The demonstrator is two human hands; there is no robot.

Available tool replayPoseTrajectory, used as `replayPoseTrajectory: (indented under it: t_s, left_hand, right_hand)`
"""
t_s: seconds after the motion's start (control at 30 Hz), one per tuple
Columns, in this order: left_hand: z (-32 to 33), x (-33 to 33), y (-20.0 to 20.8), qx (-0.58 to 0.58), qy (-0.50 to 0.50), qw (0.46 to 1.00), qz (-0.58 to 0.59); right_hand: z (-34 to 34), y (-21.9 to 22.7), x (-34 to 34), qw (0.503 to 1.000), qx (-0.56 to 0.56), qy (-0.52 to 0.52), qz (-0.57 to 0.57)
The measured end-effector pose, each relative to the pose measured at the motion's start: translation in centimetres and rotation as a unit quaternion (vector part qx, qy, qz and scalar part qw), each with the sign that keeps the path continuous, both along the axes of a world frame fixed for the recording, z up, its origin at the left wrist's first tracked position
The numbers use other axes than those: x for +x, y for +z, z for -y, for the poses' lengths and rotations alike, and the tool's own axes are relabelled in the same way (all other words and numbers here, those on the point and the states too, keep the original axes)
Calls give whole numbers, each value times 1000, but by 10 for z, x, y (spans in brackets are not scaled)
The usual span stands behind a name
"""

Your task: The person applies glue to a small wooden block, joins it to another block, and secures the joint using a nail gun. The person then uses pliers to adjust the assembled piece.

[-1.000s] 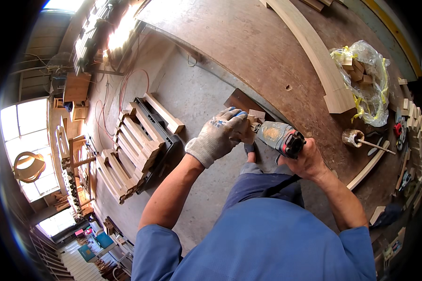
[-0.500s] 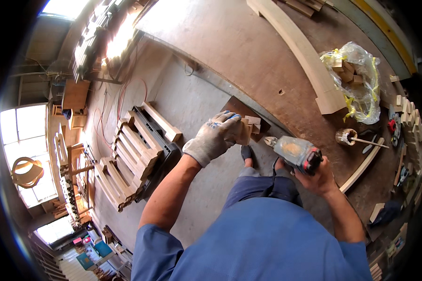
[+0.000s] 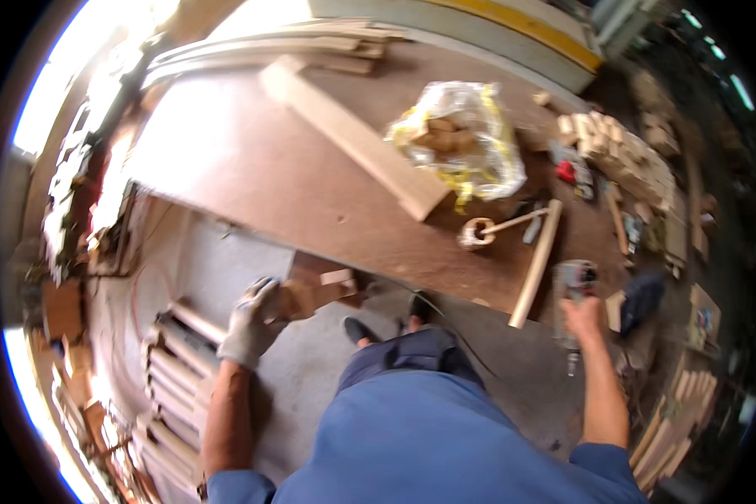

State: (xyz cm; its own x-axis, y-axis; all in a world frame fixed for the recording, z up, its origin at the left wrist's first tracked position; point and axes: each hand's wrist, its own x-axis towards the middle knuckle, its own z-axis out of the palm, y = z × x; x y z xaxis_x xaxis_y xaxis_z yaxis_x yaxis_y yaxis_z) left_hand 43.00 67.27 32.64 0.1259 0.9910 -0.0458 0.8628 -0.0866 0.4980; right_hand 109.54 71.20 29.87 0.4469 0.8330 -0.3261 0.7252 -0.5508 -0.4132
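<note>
In the head view, a wooden block (image 3: 299, 300) is gripped by the gloved left hand (image 3: 254, 321) at its two o'clock. A drill (image 3: 565, 281), pointed toward six, is clasped by the right hand (image 3: 585, 317). Between drill and pot (image 3: 482, 241), a wooden strip (image 3: 535, 269) is laid on the desk (image 3: 244, 164); a plastic bag (image 3: 501, 168) is seen at the pot's twelve.

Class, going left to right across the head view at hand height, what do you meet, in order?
Gloved left hand, wooden block, narrow wooden strip, power drill in the right hand, dark bundle.
</note>
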Motion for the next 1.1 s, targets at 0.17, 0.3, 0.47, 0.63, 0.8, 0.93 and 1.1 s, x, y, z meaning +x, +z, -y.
replayPoseTrajectory:
  t_s: [0.17,0.3,0.47,0.63,0.8,0.93,1.1]
  left_hand:
    - [-16,3,-2,24,-6,999,37]
    - [24,3,12,-3,95,995,-13]
    - [64,-8,5,-11,213,976,-42]
    - [85,-15,1,1,270,962,-31]
    - [104,-20,-7,9,283,959,-29]
    - [109,-23,-7,26,272,962,-28]
    - [117,-23,-6,32,280,959,-23]
  right_hand:
    - [36,-157,235,993,92,-22,65]
    - [-18,-169,189,992,-75,-40,96]
    - [-45,-118,124,970,-75,115,203]
    - [-61,-4,-48,969,70,187,-144]
    - [-41,126,-258,802,87,401,-435]
    - [-24,204,-348,509,-52,396,-763]
    - [-21,257,-390,296,-248,366,-847]
